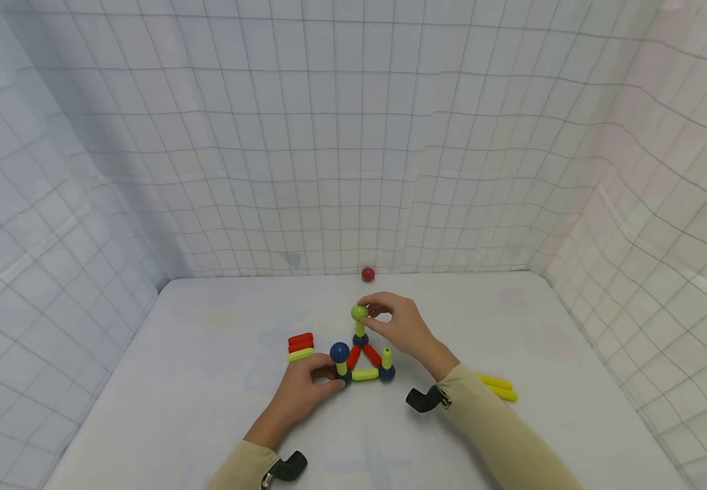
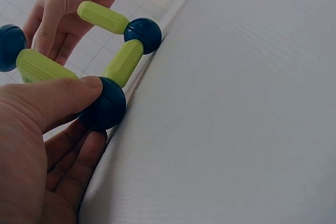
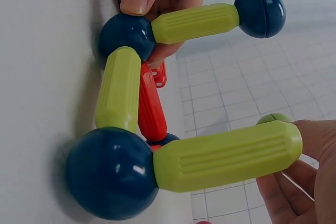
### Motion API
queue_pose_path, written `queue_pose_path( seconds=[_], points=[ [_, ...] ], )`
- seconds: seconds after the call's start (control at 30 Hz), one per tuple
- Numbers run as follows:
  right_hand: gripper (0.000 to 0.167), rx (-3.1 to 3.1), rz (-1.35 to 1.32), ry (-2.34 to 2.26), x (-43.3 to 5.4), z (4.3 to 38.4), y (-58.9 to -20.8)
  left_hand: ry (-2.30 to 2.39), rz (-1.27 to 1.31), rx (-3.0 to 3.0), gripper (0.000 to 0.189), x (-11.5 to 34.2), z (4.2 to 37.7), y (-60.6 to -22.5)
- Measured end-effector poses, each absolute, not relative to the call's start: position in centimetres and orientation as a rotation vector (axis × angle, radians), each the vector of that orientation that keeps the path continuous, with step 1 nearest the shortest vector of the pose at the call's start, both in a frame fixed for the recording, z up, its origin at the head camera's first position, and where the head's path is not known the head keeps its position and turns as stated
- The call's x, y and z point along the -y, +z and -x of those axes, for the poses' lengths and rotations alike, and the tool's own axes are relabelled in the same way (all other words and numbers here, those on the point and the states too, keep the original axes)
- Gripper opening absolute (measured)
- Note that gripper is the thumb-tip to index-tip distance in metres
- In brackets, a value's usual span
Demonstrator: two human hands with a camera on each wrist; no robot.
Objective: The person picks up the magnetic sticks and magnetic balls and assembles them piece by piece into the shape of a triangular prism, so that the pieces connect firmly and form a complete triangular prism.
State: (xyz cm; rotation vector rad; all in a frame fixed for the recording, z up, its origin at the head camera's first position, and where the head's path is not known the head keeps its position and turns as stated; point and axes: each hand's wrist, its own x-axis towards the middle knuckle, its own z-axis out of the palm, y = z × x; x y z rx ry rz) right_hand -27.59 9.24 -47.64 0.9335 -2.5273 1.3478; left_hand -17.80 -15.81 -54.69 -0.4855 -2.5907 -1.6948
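A triangle of magnetic rods and balls lies on the table, with two red rods (image 1: 372, 354), a lime rod (image 1: 365, 375) and a blue ball at each corner. A lime rod stands on every corner. My left hand (image 1: 305, 389) holds the front-left corner ball (image 2: 107, 106) between thumb and fingers; the rod above it carries another blue ball (image 1: 339, 352). At the back corner, my right hand (image 1: 401, 328) pinches a lime ball (image 1: 358, 313) at the top of the upright rod. The front-right upright rod (image 3: 228, 156) has no ball on top.
Red rods (image 1: 301, 339) and a lime rod (image 1: 301, 354) lie beside my left hand. Two yellow rods (image 1: 500, 388) lie by the right sleeve, partly hidden. A red ball (image 1: 368, 274) sits at the table's back edge, before a grid-patterned sheet (image 1: 341, 177).
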Motion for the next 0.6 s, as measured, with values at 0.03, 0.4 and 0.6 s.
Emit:
queue_pose_path(
  seconds=[0.03, 0.4, 0.6],
  points=[
    [0.032, 2.527, -0.933, 1.349, -9.24, 27.61, -47.64, -1.692, 0.482, 2.593, 0.025, 15.84, 17.82, -54.69],
    [0.034, 2.527, -0.94, 1.35, -9.26, 27.57, -47.74, -1.696, 0.458, 2.611, 0.025, 15.84, 17.89, -54.79],
    [0.04, 2.514, -1.0, 1.339, -9.48, 27.62, -47.37, -1.704, 0.446, 2.611, 0.025, 15.9, 17.81, -54.77]
  ],
)
